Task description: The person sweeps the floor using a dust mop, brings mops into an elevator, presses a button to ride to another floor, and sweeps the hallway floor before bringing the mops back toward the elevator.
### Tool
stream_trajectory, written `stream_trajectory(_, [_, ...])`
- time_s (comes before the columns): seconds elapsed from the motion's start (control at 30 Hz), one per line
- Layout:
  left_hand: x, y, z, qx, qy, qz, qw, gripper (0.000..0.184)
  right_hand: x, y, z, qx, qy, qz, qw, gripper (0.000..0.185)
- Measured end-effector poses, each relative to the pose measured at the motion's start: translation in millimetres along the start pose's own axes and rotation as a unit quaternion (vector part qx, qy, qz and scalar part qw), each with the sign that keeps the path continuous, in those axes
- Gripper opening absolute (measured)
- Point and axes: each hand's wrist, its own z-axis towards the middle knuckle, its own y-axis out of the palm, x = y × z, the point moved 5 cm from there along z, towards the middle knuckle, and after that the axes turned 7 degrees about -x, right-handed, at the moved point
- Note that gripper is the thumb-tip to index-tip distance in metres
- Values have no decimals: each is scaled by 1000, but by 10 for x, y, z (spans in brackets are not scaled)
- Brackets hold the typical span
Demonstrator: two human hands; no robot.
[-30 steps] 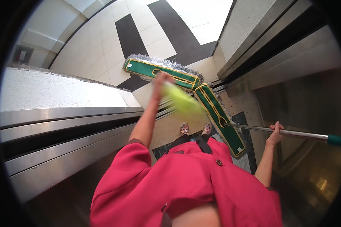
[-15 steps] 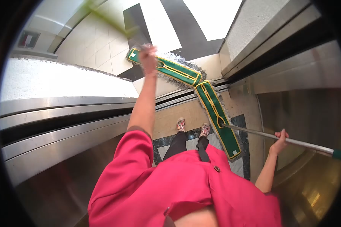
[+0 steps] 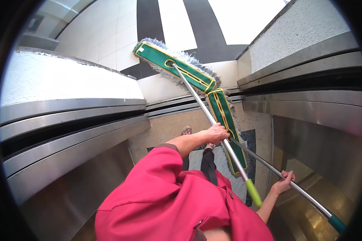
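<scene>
My left hand is wrapped round a metal pole with a lime-green grip at its near end. That pole runs forward to the upper green dust mop, which has yellow trim and a grey fringe. Further right, my right hand grips a second metal pole with a dark green end. The second pole leads to the lower green dust mop. Both mop heads lie on the floor, their ends meeting at an angle across the door track.
Metal door frames stand at the left and right, beside white textured walls. A grooved metal track crosses the floor. Beyond it are white tiles with dark stripes. My feet are behind the track.
My left hand has come down and right from the upper mop head, and its pole now slants toward me. My right hand and its pole have shifted slightly lower.
</scene>
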Motion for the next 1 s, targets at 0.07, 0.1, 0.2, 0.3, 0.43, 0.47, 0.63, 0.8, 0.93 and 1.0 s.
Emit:
stream_trajectory(0.07, [-6, 131, -161, 32, 28, -38, 998, 16, -32, 128, -63, -12, -10, 8, 1000, 12])
stream_trajectory(0.1, [1, 57, -204, 34, 20, -53, 998, 16, -70, 209, -96, -19, -17, 1, 1000, 12])
stream_trajectory(0.2, [-70, -592, -168, 101, -23, -32, 994, 16, -107, 315, -131, -39, -24, -4, 999, 11])
stream_trajectory(0.3, [-277, -1674, -310, 398, -48, -40, 915, 14, -41, 310, -111, -51, -4, 6, 999, 13])
stream_trajectory(0.43, [-554, -2630, -752, 453, -133, -85, 878, 11, -90, 206, -108, -53, -24, -26, 998, 14])
stream_trajectory(0.47, [-565, -2734, -855, 429, -124, -104, 889, 13, -85, 133, -79, -54, -25, -27, 998, 14])
stream_trajectory(0.63, [-492, -2820, -1109, 380, -161, -132, 901, 21, -219, -588, 75, -14, -34, -41, 998, 13])
stream_trajectory(0.8, [-173, -2464, -1085, 355, -174, -87, 914, 20, -224, -1449, 403, 33, -32, 19, 999, 15])
stream_trajectory(0.93, [502, -2126, -1355, 432, -161, -134, 877, 21, -70, -1881, 657, 44, -49, 14, 998, 17])
stream_trajectory(1.0, [777, -1787, -1426, 460, -157, -139, 863, 20, 278, -2265, 853, 55, -43, 30, 997, 18])
